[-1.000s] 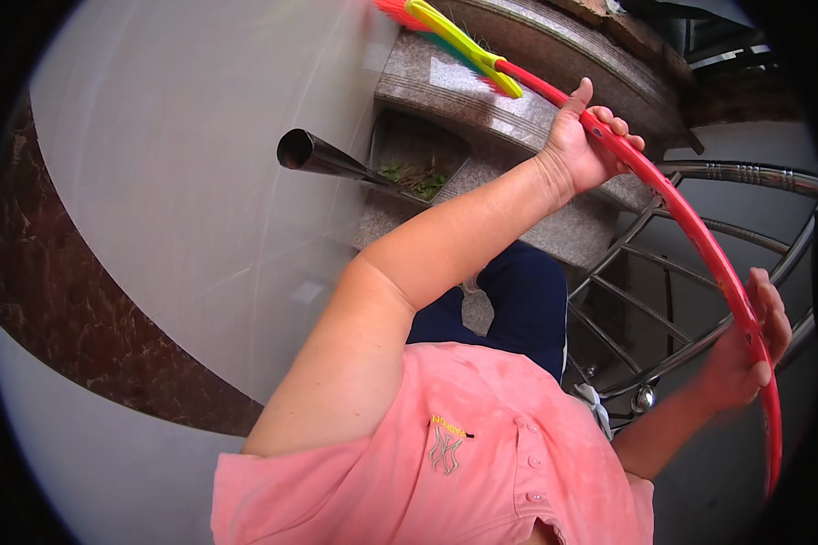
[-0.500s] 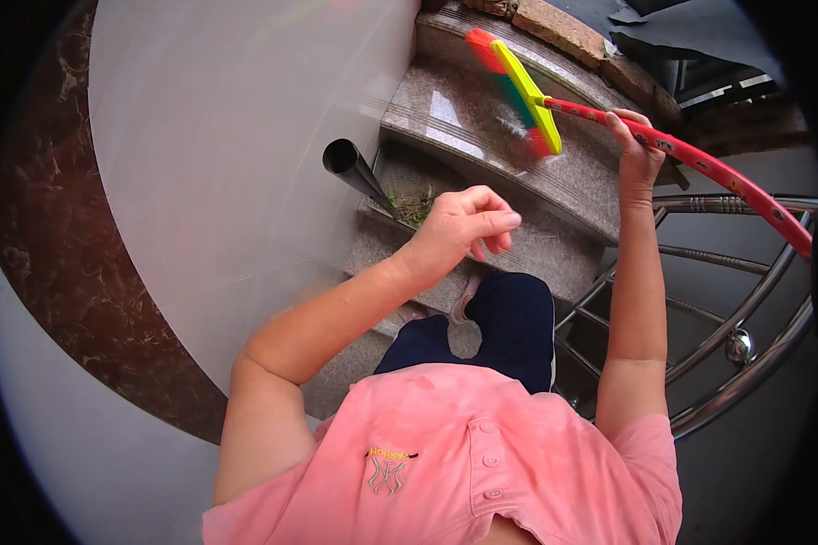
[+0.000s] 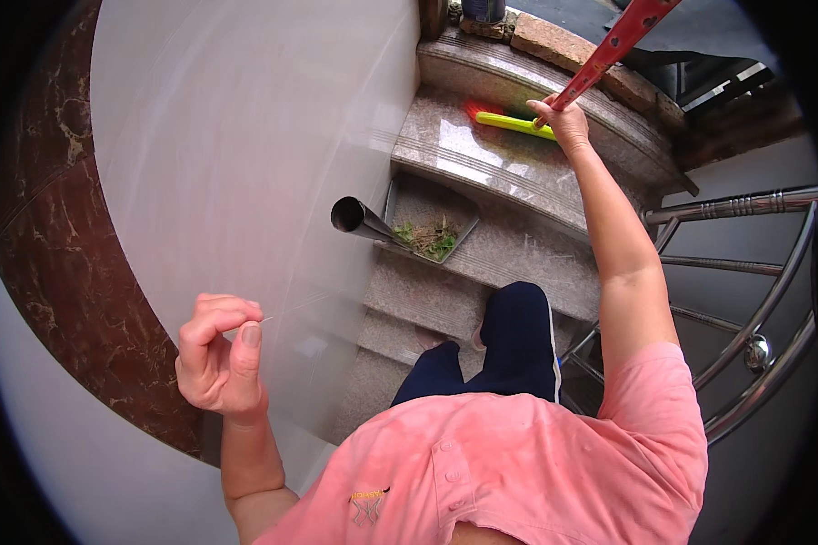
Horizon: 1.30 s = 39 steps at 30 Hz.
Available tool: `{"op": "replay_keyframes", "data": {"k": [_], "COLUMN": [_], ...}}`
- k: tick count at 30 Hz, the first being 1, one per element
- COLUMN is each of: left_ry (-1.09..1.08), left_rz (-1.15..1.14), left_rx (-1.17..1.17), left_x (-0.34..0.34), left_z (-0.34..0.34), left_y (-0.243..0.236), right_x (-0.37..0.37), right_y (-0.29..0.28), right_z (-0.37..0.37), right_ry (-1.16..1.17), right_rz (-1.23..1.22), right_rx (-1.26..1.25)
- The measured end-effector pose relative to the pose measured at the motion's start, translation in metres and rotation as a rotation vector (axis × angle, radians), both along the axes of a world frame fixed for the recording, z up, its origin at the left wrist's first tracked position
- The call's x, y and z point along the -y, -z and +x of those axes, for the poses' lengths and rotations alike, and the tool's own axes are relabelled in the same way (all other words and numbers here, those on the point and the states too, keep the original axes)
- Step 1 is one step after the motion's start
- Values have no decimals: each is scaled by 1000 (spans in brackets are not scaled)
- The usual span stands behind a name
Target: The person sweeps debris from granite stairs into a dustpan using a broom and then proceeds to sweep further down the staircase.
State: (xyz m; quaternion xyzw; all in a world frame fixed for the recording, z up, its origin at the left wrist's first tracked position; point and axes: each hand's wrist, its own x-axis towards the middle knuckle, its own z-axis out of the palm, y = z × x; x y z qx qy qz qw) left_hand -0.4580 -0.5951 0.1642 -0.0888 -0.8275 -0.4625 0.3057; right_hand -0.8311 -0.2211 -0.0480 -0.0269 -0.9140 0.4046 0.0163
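My right hand (image 3: 565, 120) grips a broom by its red patterned handle (image 3: 609, 56), close to the yellow-green head (image 3: 511, 123). The bristles, blurred red at one end, meet an upper stair step; the hand hides the head's other end. Off to the left, beside the wall, my left hand (image 3: 223, 354) is raised with curled fingers and the thumb near the index finger. A hair-thin pale line shows at its fingertips, too small to name. On a step between the hands sits a grey dustpan (image 3: 459, 247) with a black tubular handle. Green and dry plant bits (image 3: 427, 238) lie in it.
Speckled stone steps (image 3: 527, 263) rise ahead. A pale wall (image 3: 245, 163) with a dark red marbled band (image 3: 73, 263) borders the left; a metal railing (image 3: 745, 204) runs along the right. Bricks (image 3: 563, 45) and a dark container (image 3: 483, 11) stand at the top.
My right hand has brought the broom down and left, its handle now pointing up and away. My left hand has moved left and lower, away from the dustpan, which now shows more fully.
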Motion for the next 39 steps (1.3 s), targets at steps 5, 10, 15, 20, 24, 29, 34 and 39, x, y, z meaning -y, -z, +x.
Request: {"op": "replay_keyframes", "data": {"k": [5,10,15,20,24,29,34,39], "left_ry": [118,49,-66,-257,-351,-376,-365,-336], "left_rz": [127,257,-553,-850,-951,-1115,-1161,-1136], "left_rx": [53,115,-115,-162,-95,-66,-72,-88], "left_x": [-20,-16,-3,9,28,30,23,16], "left_z": [-59,-80,-15,19,25,26,21,5], "left_y": [-54,-64,-67,-61,-44,-43,-42,-39], "right_x": [11,-1,-17,-13,-4,15,17,20], "right_y": [29,54,77,99,112,120,141,172], "right_z": [-32,-49,-75,-90,-93,-87,-84,-88], "right_ry": [-89,-165,-248,-294,-307,-152,65,-14], "right_rz": [127,169,250,178,223,257,24,-28], "right_rx": [155,238,230,205,214,21,-142,100]}}
